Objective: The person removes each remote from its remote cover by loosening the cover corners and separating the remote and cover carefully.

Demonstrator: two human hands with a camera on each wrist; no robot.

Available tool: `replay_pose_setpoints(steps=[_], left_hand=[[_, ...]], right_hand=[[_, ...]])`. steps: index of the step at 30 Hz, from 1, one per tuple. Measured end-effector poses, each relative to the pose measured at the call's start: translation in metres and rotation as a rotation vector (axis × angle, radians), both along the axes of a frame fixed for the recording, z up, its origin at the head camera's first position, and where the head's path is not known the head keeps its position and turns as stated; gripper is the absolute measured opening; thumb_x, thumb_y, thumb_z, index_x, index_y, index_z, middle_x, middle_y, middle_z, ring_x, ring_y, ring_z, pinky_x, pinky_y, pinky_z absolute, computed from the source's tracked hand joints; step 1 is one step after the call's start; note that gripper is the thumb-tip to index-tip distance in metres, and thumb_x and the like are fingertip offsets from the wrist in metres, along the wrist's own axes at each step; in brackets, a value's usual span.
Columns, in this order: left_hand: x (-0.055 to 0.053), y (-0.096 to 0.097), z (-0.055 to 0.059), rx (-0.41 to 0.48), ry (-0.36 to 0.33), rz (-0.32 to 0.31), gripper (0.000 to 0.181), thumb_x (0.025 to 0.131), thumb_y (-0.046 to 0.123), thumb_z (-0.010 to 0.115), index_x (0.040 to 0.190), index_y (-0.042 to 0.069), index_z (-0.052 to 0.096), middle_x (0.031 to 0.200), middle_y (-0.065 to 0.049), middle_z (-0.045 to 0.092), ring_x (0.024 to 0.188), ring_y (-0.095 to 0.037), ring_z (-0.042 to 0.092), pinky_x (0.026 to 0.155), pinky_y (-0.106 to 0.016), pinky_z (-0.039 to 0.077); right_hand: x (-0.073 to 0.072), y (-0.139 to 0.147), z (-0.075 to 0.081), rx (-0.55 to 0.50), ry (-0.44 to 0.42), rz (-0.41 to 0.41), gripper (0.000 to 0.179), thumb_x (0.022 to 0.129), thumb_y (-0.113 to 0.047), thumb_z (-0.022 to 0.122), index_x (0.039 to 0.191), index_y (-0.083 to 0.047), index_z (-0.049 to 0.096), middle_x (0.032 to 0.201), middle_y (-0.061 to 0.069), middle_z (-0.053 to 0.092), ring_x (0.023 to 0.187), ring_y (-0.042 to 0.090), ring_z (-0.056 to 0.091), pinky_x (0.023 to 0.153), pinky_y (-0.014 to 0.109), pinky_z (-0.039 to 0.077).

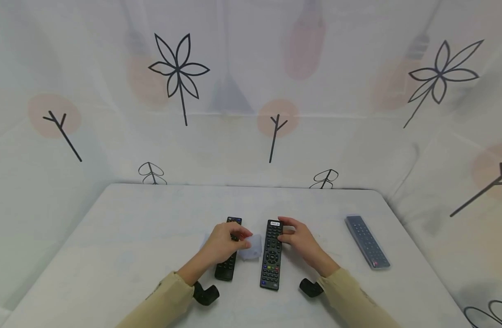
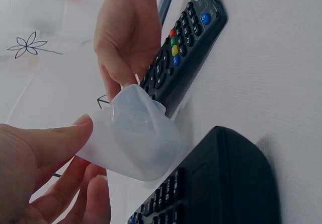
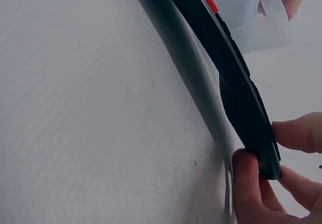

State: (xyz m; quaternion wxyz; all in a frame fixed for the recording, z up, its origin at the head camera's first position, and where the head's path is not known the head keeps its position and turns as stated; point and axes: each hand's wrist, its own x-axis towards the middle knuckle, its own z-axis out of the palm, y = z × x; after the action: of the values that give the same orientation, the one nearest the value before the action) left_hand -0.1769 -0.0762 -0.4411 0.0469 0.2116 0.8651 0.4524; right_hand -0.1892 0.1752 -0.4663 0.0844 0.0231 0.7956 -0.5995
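Observation:
My left hand [image 1: 224, 241] pinches the edge of a limp, translucent sleeve [image 2: 146, 138] between thumb and fingers. The sleeve [image 1: 252, 247] hangs beside a black remote control [image 1: 271, 259] with coloured buttons. My right hand [image 1: 303, 239] grips that remote at its far end, thumb [image 3: 299, 132] on the button face and fingers [image 3: 246, 178] underneath. In the right wrist view this end tilts up off the tabletop, a shadow below it. A second black remote control [image 1: 225, 269] lies under my left hand, partly hidden by it.
A third remote control [image 1: 366, 241], looking bluish as if in a clear cover, lies at the right on the white table [image 1: 136, 237]. Black wrist devices [image 1: 206, 295] sit at both sleeve cuffs. Patterned white fabric [image 1: 234, 150] hangs behind the table and along both sides.

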Motion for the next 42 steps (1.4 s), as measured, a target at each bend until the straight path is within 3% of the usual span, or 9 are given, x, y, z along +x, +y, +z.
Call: replay_pose_setpoints(steps=[9, 15, 23, 32, 42], left_hand=[[0.000, 0.000, 0.000, -0.001, -0.012, 0.002, 0.019, 0.088, 0.018, 0.078, 0.106, 0.013, 0.076, 0.097, 0.006, 0.068, 0.084, -0.011, 0.061, 0.070, -0.030, 0.050], [0.000, -0.002, -0.002, -0.001, 0.000, 0.001, 0.019, 0.088, 0.018, 0.077, 0.106, 0.014, 0.075, 0.097, 0.007, 0.068, 0.084, -0.010, 0.062, 0.069, -0.030, 0.050], [0.000, -0.003, -0.004, 0.001, 0.010, 0.017, 0.017, 0.088, 0.019, 0.078, 0.104, 0.016, 0.075, 0.094, 0.008, 0.069, 0.084, -0.010, 0.062, 0.072, -0.032, 0.049], [0.002, -0.004, -0.003, 0.011, 0.009, 0.019, 0.018, 0.087, 0.017, 0.078, 0.105, 0.013, 0.075, 0.093, 0.007, 0.069, 0.083, -0.010, 0.061, 0.072, -0.031, 0.048], [0.002, -0.005, -0.003, 0.011, 0.008, 0.026, 0.018, 0.088, 0.017, 0.077, 0.105, 0.013, 0.075, 0.095, 0.004, 0.069, 0.084, -0.010, 0.061, 0.072, -0.031, 0.049]], right_hand=[[-0.003, -0.005, -0.002, 0.155, 0.020, -0.056, 0.057, 0.082, 0.000, 0.074, 0.137, -0.005, 0.058, 0.121, 0.011, 0.065, 0.109, 0.027, 0.060, 0.086, 0.043, 0.048], [-0.003, -0.006, -0.002, 0.174, 0.012, -0.070, 0.056, 0.082, 0.000, 0.075, 0.136, -0.006, 0.059, 0.117, 0.010, 0.066, 0.106, 0.025, 0.060, 0.083, 0.040, 0.048], [-0.001, -0.006, 0.001, 0.183, 0.021, -0.079, 0.054, 0.083, -0.001, 0.075, 0.135, -0.006, 0.061, 0.123, 0.010, 0.065, 0.105, 0.024, 0.060, 0.078, 0.037, 0.048], [0.001, 0.004, 0.001, 0.175, 0.052, -0.083, 0.049, 0.086, -0.003, 0.073, 0.134, -0.005, 0.061, 0.128, 0.012, 0.064, 0.111, 0.026, 0.060, 0.091, 0.045, 0.048], [0.005, 0.031, 0.007, 0.155, 0.050, -0.125, 0.048, 0.092, -0.006, 0.068, 0.138, -0.006, 0.057, 0.135, 0.014, 0.060, 0.118, 0.029, 0.059, 0.093, 0.043, 0.050]])
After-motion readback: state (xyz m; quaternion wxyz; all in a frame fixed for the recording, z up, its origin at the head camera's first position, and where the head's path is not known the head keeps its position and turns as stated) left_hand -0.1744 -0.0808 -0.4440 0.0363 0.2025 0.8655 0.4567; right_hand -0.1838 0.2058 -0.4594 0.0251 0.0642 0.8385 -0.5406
